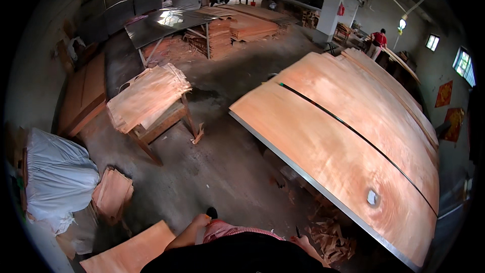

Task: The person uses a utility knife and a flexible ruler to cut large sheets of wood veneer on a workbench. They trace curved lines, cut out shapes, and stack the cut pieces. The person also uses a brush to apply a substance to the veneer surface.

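Observation:
At the lower edge, my left hand (201,221) is closed beside a red-and-white checked cloth (237,228) at my waist. A bit of yellow shows at its fingers, too small to name. My right hand (304,244) is low at my other side, partly hidden by my dark clothing, and a thin dark pointed object (298,232) sticks up from it. To the right lies a large sheet of wood veneer (323,121) on a wide metal-edged table, with a long dark straight strip (353,131) across it and a pale hole near its close end.
A wooden stand (164,124) carries stacked veneer pieces (149,96) at left. Veneer scraps (331,242) lie beside the big table. A white-covered bundle (58,172) and another veneer sheet (131,250) are at lower left. A person in red (378,39) works far right.

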`<state>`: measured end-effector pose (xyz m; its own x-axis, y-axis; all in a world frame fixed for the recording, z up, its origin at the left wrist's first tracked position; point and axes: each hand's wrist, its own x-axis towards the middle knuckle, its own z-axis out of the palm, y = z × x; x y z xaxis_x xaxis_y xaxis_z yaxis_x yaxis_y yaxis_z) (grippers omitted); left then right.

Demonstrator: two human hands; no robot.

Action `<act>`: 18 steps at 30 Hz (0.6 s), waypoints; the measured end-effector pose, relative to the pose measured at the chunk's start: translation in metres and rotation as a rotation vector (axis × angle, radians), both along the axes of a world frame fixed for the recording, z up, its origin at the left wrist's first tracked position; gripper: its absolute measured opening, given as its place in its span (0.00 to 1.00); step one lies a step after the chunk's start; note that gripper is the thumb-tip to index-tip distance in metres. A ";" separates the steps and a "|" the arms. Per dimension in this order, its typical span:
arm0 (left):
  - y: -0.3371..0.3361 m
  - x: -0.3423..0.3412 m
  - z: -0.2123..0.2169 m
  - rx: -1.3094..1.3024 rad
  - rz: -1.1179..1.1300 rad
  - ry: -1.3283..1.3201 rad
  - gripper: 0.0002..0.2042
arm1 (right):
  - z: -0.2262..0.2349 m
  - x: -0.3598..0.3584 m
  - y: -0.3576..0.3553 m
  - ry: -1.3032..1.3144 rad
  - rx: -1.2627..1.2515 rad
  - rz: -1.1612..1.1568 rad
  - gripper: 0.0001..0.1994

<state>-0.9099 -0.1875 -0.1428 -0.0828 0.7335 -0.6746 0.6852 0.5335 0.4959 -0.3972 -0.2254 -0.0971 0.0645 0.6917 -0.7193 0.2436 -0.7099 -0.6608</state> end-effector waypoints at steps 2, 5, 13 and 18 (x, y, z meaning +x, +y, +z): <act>0.007 -0.045 -0.001 -0.029 0.045 -0.091 0.14 | 0.009 -0.046 0.027 -0.141 -0.058 0.158 0.11; 0.013 -0.111 0.007 0.074 -0.055 -0.046 0.14 | 0.010 -0.107 0.087 -0.221 -0.085 0.363 0.12; 0.037 -0.286 -0.014 -0.045 0.164 0.081 0.13 | 0.094 -0.286 0.287 -0.580 0.352 0.760 0.15; 0.133 -0.308 -0.021 0.541 -0.392 -0.183 0.10 | 0.106 -0.322 0.397 -0.680 0.467 0.792 0.17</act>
